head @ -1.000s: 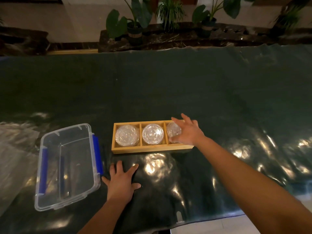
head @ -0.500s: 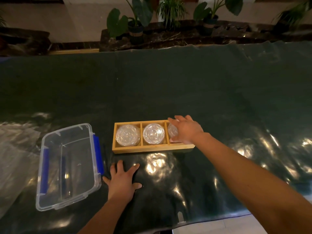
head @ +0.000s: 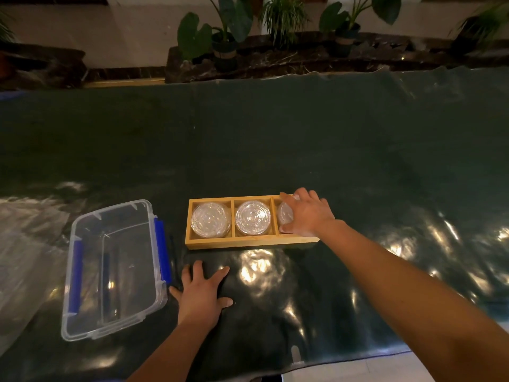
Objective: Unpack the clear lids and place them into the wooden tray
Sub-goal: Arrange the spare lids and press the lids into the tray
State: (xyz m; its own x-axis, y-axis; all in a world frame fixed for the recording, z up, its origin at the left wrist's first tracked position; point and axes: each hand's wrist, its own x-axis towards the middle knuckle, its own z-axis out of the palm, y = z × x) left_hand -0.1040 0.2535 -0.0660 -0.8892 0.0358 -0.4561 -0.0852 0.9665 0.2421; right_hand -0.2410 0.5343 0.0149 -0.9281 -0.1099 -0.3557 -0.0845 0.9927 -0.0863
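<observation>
A wooden tray (head: 249, 242) with three compartments lies on the dark glossy table. Round stacks of clear lids fill its left compartment (head: 210, 219) and its middle compartment (head: 253, 217). A third stack of clear lids (head: 284, 213) sits in the right compartment, mostly hidden under my right hand (head: 308, 213), whose fingers curl around it from above. My left hand (head: 202, 295) lies flat on the table in front of the tray, fingers spread, holding nothing.
An empty clear plastic box (head: 114, 267) with blue latches stands left of my left hand. Crumpled clear plastic wrap (head: 24, 244) lies at the far left. Potted plants (head: 225, 37) line a ledge beyond the table. The table's near edge runs at the bottom right.
My right hand has shifted slightly and its fingers have curled tighter over the lids in the right compartment. The left hand has stayed flat on the table.
</observation>
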